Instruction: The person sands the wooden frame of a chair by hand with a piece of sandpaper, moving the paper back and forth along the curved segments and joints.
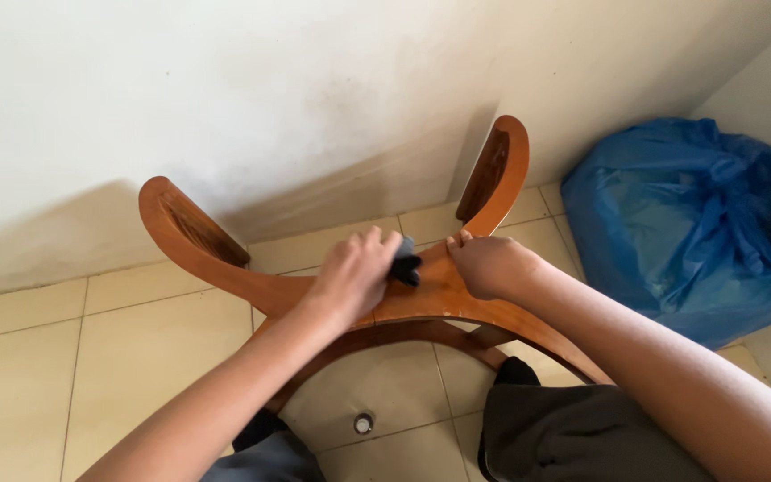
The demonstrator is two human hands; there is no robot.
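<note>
The left hand (352, 272) presses a dark cloth (405, 264), apparently bunched, onto the curved wooden frame (421, 299); the right hand (485, 265), fingers curled, grips the frame beside it.

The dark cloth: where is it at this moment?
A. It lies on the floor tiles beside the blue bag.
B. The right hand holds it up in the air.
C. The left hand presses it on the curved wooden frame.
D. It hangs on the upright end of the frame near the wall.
C: the left hand grips the dark cloth against the curved wooden frame, while the right hand rests bare on the wood beside it.
</note>
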